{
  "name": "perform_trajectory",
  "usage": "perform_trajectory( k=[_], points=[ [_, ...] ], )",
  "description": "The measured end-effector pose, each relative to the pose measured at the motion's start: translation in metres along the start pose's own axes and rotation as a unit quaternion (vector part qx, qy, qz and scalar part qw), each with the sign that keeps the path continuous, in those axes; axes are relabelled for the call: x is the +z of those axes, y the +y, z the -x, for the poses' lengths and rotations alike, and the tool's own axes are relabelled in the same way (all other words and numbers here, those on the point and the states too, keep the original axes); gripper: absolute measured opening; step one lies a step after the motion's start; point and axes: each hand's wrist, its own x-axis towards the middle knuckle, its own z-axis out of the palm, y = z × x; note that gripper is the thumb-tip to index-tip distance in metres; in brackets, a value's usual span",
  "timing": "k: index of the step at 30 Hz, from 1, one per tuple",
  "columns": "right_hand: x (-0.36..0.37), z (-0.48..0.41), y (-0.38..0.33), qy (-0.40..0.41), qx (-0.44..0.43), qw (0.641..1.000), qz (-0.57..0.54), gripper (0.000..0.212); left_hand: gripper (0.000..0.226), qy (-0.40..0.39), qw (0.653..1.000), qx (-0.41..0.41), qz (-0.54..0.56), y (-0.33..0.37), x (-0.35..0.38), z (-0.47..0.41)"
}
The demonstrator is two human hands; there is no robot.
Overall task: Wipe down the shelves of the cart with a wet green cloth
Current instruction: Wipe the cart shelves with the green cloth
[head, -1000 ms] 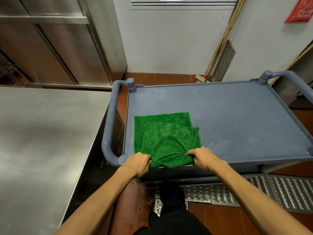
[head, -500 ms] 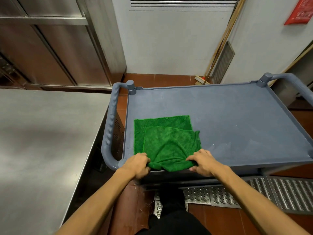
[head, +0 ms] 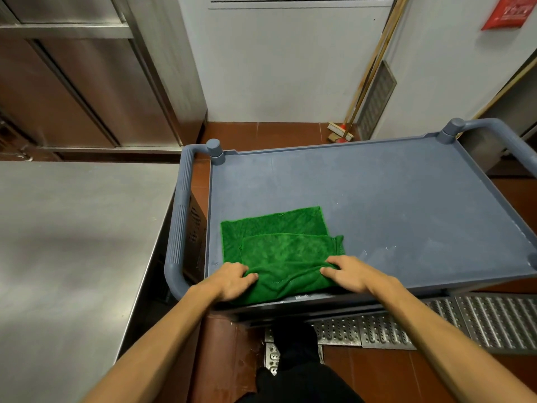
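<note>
A folded green cloth (head: 279,248) lies on the near left part of the grey-blue cart's top shelf (head: 392,205), its near edge hanging over the shelf's front rim. My left hand (head: 232,282) grips the cloth's near left corner at the rim. My right hand (head: 347,273) holds the near right corner, fingers curled on the fabric. A wet patch shines on the shelf just right of the cloth. The cart's lower shelves are hidden under the top one.
A steel counter (head: 72,242) stands close on the left of the cart's handle (head: 178,228). Steel cabinets (head: 87,82) rise behind it. A broom (head: 341,135) leans on the back wall. Metal drain grating (head: 436,324) runs across the red tile floor under the cart.
Both hands have drawn the cloth's near edge toward me, over the shelf's front rim, and the cloth has slid a little nearer.
</note>
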Motion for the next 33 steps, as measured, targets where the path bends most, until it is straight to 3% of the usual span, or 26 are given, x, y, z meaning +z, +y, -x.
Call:
perform_trajectory(
  k=[8, 12, 15, 17, 19, 22, 27, 30, 33],
  points=[
    [0.004, -0.007, -0.005, 0.060, -0.018, 0.996, 0.068, 0.045, 0.040, 0.036, 0.997, 0.014, -0.068, -0.009, -0.004, -0.011],
    [0.014, -0.006, -0.003, 0.181, -0.080, 0.976, 0.094, 0.046, 0.053, 0.158, 0.974, 0.051, -0.152, 0.000, 0.004, -0.007],
    [0.018, -0.004, -0.008, 0.239, -0.145, 0.958, 0.071, 0.039, 0.032, 0.227, 0.942, 0.157, -0.193, 0.016, 0.015, 0.000],
    [0.023, -0.001, -0.013, 0.241, -0.203, 0.946, 0.078, 0.032, 0.019, 0.203, 0.940, 0.187, -0.199, 0.024, 0.029, 0.001],
    [0.030, 0.002, -0.016, 0.199, -0.220, 0.950, 0.096, 0.037, 0.031, 0.165, 0.956, 0.152, -0.186, 0.026, 0.044, 0.002],
    [0.040, 0.003, -0.015, 0.162, -0.207, 0.955, 0.137, 0.049, 0.039, 0.173, 0.955, 0.126, -0.203, 0.024, 0.056, 0.001],
    [0.049, 0.008, -0.019, 0.222, -0.221, 0.939, 0.140, 0.032, 0.038, 0.179, 0.951, 0.136, -0.213, 0.023, 0.061, 0.005],
    [0.056, 0.010, -0.026, 0.271, -0.231, 0.927, 0.118, 0.016, 0.020, 0.180, 0.951, 0.117, -0.224, 0.031, 0.060, 0.013],
    [0.057, 0.011, -0.030, 0.270, -0.219, 0.931, 0.110, 0.011, 0.009, 0.202, 0.949, 0.119, -0.212, 0.035, 0.059, 0.014]
  ],
)
